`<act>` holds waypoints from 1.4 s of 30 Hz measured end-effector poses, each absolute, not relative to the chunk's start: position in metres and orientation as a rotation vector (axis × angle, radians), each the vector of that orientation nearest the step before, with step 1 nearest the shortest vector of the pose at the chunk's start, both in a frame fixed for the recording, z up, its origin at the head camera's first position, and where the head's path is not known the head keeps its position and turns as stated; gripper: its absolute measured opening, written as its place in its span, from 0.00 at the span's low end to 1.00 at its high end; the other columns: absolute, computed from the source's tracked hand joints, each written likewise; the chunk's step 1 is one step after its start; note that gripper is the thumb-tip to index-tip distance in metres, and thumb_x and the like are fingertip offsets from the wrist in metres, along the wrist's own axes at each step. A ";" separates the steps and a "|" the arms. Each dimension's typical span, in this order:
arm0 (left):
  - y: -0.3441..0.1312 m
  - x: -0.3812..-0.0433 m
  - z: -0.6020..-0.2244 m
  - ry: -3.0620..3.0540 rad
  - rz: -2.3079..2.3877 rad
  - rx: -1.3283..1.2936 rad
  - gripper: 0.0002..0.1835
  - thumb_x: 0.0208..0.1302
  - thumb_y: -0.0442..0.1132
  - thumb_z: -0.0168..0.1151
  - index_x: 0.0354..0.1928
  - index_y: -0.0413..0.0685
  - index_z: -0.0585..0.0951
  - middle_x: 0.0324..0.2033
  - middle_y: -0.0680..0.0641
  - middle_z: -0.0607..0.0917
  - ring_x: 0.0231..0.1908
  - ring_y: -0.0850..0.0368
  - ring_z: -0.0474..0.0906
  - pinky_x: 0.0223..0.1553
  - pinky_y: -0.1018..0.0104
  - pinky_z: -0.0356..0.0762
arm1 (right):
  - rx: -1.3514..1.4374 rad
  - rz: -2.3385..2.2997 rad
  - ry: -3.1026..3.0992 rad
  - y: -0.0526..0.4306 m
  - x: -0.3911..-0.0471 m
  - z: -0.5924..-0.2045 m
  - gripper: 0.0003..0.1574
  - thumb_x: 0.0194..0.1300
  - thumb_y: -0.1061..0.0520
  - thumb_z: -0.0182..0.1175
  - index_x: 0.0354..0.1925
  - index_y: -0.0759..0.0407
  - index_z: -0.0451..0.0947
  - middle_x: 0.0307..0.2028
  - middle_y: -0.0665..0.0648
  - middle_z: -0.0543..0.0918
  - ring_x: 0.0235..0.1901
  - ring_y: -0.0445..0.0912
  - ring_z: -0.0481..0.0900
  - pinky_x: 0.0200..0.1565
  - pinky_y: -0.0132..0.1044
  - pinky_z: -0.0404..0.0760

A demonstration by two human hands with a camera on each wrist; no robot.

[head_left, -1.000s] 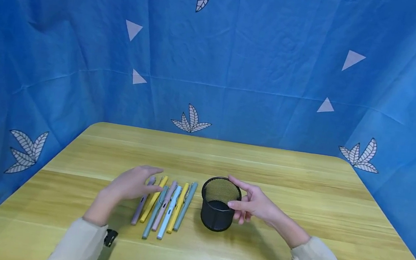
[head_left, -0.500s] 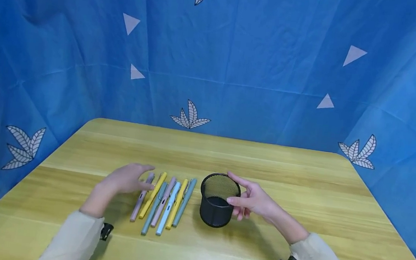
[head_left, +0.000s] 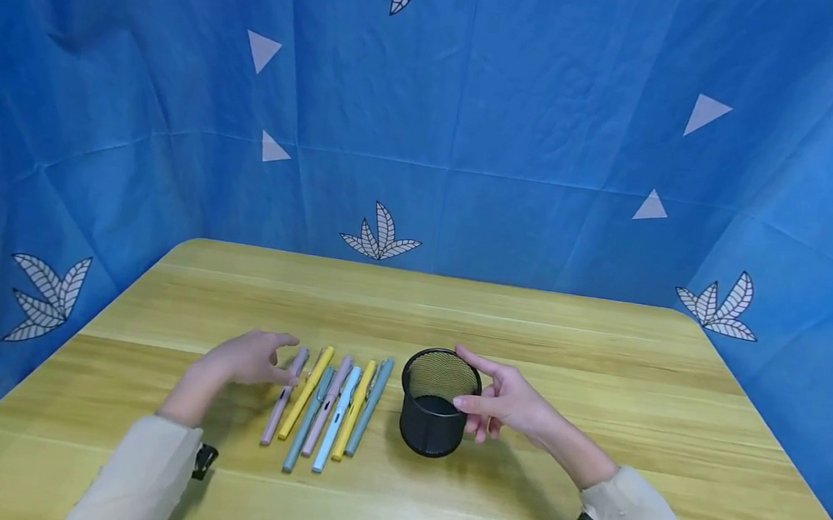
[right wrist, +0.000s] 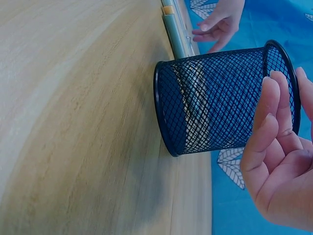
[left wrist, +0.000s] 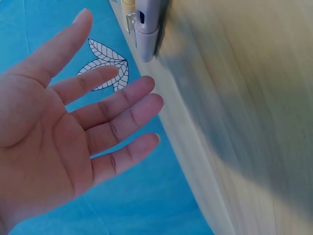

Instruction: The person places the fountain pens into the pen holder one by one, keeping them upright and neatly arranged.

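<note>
Several capped pens lie side by side on the table in the head view. At the left end of the row is a mauve pen [head_left: 283, 398], with a yellow pen [head_left: 307, 392] beside it. My left hand [head_left: 249, 359] hovers at the mauve pen's upper part, fingers spread and relaxed. The left wrist view shows that palm [left wrist: 54, 132] bare, with the mauve pen [left wrist: 146, 29] past its fingertips. To the right of the pens stands an upright black mesh pen holder [head_left: 432, 429]. My right hand [head_left: 504, 398] grips its rim at the right side between thumb and index finger.
The wooden table [head_left: 567, 333] reaches back to a blue cloth [head_left: 535, 121] with leaf and triangle prints. More pens, including a light blue one [head_left: 337, 420] and a teal one [head_left: 370, 410], lie between the hands.
My left hand has drawn back leftward from over the pens to beside the mauve one. The right hand stays at the pen holder's rim. The head view has shifted slightly.
</note>
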State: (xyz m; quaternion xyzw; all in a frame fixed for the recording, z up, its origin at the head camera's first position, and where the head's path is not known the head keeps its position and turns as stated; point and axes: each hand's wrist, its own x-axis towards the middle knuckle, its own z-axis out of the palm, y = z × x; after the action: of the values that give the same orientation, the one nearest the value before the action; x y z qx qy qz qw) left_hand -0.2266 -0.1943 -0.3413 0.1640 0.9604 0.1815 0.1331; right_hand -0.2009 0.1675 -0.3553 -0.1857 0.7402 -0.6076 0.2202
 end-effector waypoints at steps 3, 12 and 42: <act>-0.197 -0.228 -0.342 2.758 0.532 0.466 0.36 0.51 0.45 0.66 0.59 0.34 0.66 0.35 0.44 0.77 0.33 0.54 0.72 0.33 0.60 0.73 | -0.521 -1.680 2.045 0.167 -0.201 -0.356 0.49 0.57 0.58 0.62 0.68 0.59 0.45 0.14 0.56 0.78 0.13 0.44 0.76 0.14 0.28 0.70; -0.203 -0.231 -0.345 2.693 0.567 0.447 0.39 0.50 0.45 0.67 0.60 0.32 0.63 0.46 0.36 0.75 0.39 0.47 0.74 0.42 0.52 0.73 | -0.525 -1.669 2.055 0.168 -0.201 -0.357 0.49 0.57 0.58 0.62 0.68 0.58 0.45 0.14 0.57 0.78 0.13 0.44 0.76 0.14 0.28 0.71; -0.205 -0.239 -0.358 2.536 0.646 0.310 0.41 0.52 0.44 0.66 0.66 0.47 0.57 0.22 0.47 0.73 0.13 0.61 0.61 0.15 0.73 0.58 | -0.513 -1.652 2.063 0.167 -0.201 -0.355 0.49 0.56 0.58 0.62 0.68 0.58 0.45 0.15 0.58 0.78 0.13 0.44 0.76 0.14 0.29 0.70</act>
State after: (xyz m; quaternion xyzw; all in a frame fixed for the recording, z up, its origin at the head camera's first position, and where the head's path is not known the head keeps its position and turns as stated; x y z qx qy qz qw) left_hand -0.2392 -0.2055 -0.3578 0.1139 0.9316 0.2374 0.2505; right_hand -0.2012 0.1666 -0.3548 -0.1859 0.7470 -0.5982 0.2228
